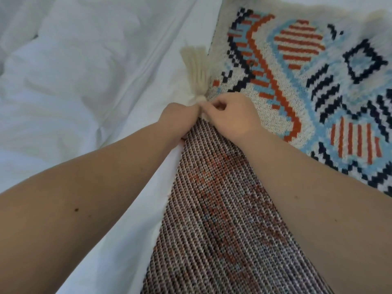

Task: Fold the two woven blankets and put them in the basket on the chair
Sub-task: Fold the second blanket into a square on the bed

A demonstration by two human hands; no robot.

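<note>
A woven blanket (297, 66) with an orange, light blue and navy pattern on cream lies spread on the bed at the right. Its near part is folded over, showing the speckled reverse side (214, 219) between my forearms. A cream tassel (196, 68) sticks out at the blanket's corner. My left hand (178, 117) and my right hand (231, 115) meet at that corner, both pinching the blanket's edge at the base of the tassel. No basket, chair or second blanket is in view.
A rumpled white duvet (74, 81) covers the bed on the left and runs down beside the blanket. A second cream tassel (373, 20) shows at the blanket's far right corner.
</note>
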